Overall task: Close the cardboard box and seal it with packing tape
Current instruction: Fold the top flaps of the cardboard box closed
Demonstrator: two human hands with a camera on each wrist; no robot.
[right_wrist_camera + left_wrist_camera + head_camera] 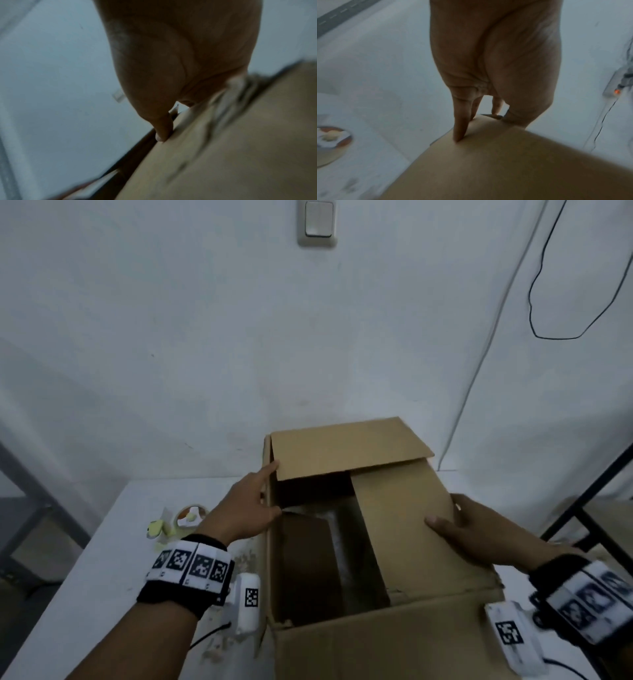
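An open brown cardboard box (376, 645) stands on the white table (113, 559). Its far flap (342, 450) leans inward over the opening. The right flap (404, 525) is folded in over the opening, and my right hand (479, 529) holds its edge, thumb on top and fingers behind. My left hand (253, 501) lies with straight fingers against the upright left flap, the forefinger reaching the far flap's corner. In the left wrist view the fingers (458, 128) touch the cardboard (505, 169). In the right wrist view the thumb (163, 132) presses on the flap (240, 148). A tape roll (191, 517) lies left of the box.
The white wall rises right behind the box, with a light switch (318, 222) and a black cable (548, 302). A dark metal frame (582, 501) stands at the right and a grey shelf (20, 491) at the left. A power strip (614, 86) with an orange light shows in the left wrist view.
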